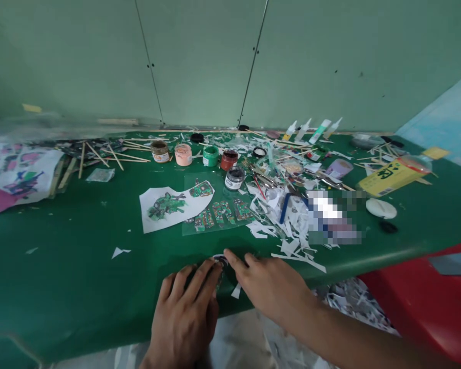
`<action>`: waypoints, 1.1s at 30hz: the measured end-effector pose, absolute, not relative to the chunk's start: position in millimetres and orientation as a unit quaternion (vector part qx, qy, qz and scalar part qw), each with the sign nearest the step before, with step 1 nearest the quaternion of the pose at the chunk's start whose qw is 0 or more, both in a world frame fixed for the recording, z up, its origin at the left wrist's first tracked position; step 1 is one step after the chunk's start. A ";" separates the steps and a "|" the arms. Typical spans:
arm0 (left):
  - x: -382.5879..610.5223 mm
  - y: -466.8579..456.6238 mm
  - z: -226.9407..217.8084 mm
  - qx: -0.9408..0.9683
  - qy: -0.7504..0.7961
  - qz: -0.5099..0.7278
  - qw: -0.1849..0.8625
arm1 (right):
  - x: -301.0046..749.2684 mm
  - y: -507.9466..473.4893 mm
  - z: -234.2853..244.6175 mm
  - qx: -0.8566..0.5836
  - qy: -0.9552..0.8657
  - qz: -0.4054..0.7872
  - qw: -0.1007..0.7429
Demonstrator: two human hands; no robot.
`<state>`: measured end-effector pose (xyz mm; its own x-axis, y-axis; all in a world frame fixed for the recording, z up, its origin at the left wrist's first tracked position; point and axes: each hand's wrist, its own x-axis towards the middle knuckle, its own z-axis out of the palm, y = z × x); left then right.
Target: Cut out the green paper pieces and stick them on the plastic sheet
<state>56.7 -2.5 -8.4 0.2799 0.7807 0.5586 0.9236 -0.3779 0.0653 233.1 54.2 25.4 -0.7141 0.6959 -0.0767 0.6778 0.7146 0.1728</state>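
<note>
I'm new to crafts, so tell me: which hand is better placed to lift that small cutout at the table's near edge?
Probably the right hand: its fingertips touch the small cutout, while the left hand lies flat beside it.

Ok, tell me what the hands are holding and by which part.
Both hands press a small printed cutout flat on the green table: left hand and right hand fingertips on its edges. Nothing is lifted.
</note>
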 end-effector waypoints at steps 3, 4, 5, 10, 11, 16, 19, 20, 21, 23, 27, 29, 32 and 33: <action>57.1 -2.4 -9.1 -0.786 -0.544 -0.260 0.137 | 227.6 48.4 29.6 0.392 0.914 0.054 0.091; 57.1 -2.5 -9.3 -0.785 -0.545 -0.261 0.135 | 225.9 46.8 30.9 0.399 0.911 0.053 0.095; 57.1 -2.5 -9.5 -0.785 -0.546 -0.261 0.133 | 224.4 45.4 31.9 0.405 0.908 0.052 0.099; 56.4 -2.4 -9.7 -0.786 -0.543 -0.262 0.136 | 219.7 39.4 32.6 0.418 0.898 0.054 0.123; 56.3 -2.5 -9.8 -0.786 -0.543 -0.262 0.136 | 219.5 38.0 31.7 0.421 0.897 0.056 0.123; 56.0 -3.3 -11.8 -0.785 -0.548 -0.260 0.129 | 229.0 32.4 27.1 0.439 0.892 0.069 0.084; 56.2 -3.4 -12.1 -0.783 -0.551 -0.262 0.120 | 244.2 36.2 28.1 0.464 0.884 0.039 0.024; 56.3 -3.2 -11.8 -0.784 -0.549 -0.264 0.117 | 248.8 39.2 28.7 0.478 0.878 0.022 -0.002; 56.3 -3.0 -11.3 -0.786 -0.547 -0.266 0.114 | 252.2 42.8 29.1 0.491 0.870 0.005 -0.030; 56.4 -2.3 -10.3 -0.788 -0.543 -0.270 0.111 | 253.6 51.3 28.4 0.517 0.852 -0.021 -0.078; 55.4 -1.9 -8.7 -0.786 -0.543 -0.276 0.108 | 236.9 66.6 20.5 0.558 0.821 -0.049 -0.105; 54.1 -2.3 -8.2 -0.789 -0.539 -0.277 0.104 | 226.9 71.5 16.1 0.573 0.812 -0.049 -0.097; 51.8 -3.1 -7.6 -0.799 -0.526 -0.276 0.097 | 219.2 76.0 11.9 0.577 0.811 -0.044 -0.087; 51.1 -3.3 -7.4 -0.803 -0.520 -0.275 0.096 | 218.9 76.8 11.1 0.575 0.812 -0.041 -0.088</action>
<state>51.1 -3.3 -7.4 0.3075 0.7829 0.5409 0.8880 -0.4403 0.1325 218.9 76.8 11.1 -0.3228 0.9417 0.0949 0.9271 0.3348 -0.1684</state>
